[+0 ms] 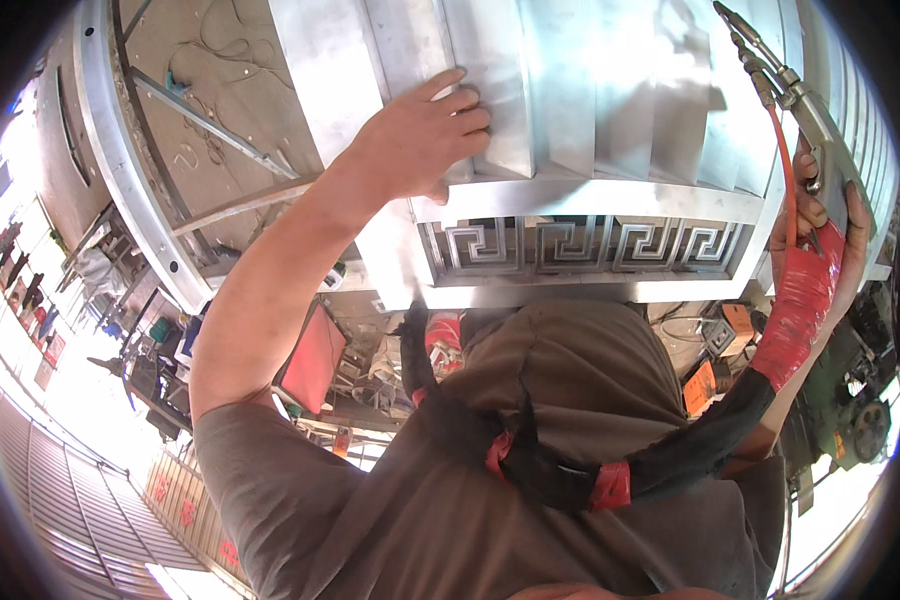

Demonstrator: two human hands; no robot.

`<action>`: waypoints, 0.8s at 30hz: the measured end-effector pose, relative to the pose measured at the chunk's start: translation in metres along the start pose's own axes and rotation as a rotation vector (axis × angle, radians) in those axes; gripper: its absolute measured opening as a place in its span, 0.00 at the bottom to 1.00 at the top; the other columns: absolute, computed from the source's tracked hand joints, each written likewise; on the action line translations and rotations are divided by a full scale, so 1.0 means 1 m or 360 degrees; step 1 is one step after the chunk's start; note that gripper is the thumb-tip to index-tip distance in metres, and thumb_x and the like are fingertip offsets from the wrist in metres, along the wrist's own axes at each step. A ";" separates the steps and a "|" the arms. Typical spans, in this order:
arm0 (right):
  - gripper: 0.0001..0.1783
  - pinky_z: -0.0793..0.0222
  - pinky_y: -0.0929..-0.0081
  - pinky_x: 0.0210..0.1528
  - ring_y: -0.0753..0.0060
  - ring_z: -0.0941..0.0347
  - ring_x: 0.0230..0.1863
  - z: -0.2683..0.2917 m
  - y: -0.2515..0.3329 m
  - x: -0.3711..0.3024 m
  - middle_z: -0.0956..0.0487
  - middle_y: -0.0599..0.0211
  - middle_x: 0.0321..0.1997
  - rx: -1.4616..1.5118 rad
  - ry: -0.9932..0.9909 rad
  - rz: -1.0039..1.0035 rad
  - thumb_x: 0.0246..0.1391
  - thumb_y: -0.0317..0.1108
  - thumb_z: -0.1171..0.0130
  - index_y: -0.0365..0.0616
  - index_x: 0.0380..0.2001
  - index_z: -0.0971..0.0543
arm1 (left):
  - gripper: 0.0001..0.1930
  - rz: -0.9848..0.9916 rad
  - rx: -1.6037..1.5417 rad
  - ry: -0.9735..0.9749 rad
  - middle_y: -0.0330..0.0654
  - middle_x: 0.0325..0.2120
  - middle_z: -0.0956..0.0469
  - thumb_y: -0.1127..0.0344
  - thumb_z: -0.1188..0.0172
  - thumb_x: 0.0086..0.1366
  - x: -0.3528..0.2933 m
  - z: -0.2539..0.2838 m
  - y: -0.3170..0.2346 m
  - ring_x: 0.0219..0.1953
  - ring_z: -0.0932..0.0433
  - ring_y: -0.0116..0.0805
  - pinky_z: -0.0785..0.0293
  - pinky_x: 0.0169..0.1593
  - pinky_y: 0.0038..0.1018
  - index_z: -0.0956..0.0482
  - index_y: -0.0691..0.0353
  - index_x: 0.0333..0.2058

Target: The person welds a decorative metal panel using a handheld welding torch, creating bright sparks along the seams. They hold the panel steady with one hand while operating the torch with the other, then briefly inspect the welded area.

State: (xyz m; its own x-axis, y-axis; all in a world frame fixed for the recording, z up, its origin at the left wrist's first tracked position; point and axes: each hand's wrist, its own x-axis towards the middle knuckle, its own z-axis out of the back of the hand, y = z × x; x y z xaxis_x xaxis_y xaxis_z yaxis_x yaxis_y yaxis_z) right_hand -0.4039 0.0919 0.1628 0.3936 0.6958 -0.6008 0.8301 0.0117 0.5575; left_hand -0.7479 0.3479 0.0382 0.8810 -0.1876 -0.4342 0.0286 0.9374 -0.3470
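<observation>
My left hand (pixel 430 135) rests on a shiny metal slatted panel (pixel 550 110), fingers spread over the slats and thumb near the lower rail. Along the panel's near side runs a strip of square spiral fretwork (pixel 570 245). At the right, my right hand (pixel 818 215) is wrapped around the handle of a welding gun (pixel 792 95), whose metal nozzle points up and away over the panel's right side. An orange hose (pixel 782 150) runs along the gun. Its thick cable, wrapped in red tape (pixel 802 300) and black sleeving (pixel 690 445), hangs across my front.
A metal frame (pixel 135 190) with diagonal bars stands to the left, above a floor with loose wires (pixel 235 60). Below the panel are a red board (pixel 310 360) and orange boxes (pixel 702 385). Green machinery (pixel 850 420) stands at the right.
</observation>
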 end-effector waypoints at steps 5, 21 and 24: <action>0.30 0.16 0.72 0.44 0.71 0.28 0.39 -0.008 0.000 0.007 0.25 0.51 0.52 -0.0030 0.0017 -0.0057 0.75 0.41 0.50 0.28 0.68 0.36 | 0.31 0.0018 -0.0093 0.0065 0.30 0.53 0.23 0.49 0.20 0.42 0.005 -0.003 0.004 0.67 0.31 0.33 0.51 0.82 0.41 0.17 0.52 0.46; 0.37 0.24 0.71 0.47 0.70 0.29 0.35 0.021 -0.004 0.095 0.24 0.44 0.53 0.0203 0.0311 0.0093 0.75 0.45 0.48 0.22 0.70 0.41 | 0.10 0.2068 -0.1710 -0.1564 0.43 0.40 0.15 0.64 0.34 0.71 -0.131 -0.073 -0.082 0.42 0.18 0.33 0.23 0.50 0.32 0.16 0.63 0.46; 0.37 0.28 0.70 0.44 0.71 0.31 0.37 0.024 -0.011 0.110 0.25 0.46 0.56 0.0262 0.0516 0.0126 0.75 0.48 0.48 0.25 0.71 0.40 | 0.13 0.1724 -0.1839 -0.1299 0.42 0.42 0.14 0.64 0.33 0.70 -0.133 -0.088 -0.150 0.46 0.18 0.31 0.23 0.53 0.30 0.16 0.63 0.49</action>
State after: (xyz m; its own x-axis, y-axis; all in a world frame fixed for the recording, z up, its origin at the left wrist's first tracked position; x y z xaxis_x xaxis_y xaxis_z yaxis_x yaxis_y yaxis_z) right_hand -0.3605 0.1505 0.0767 0.3356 0.8816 -0.3319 0.8648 -0.1487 0.4796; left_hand -0.9105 0.2059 0.0746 0.2773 0.8295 -0.4848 -0.6644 -0.1989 -0.7204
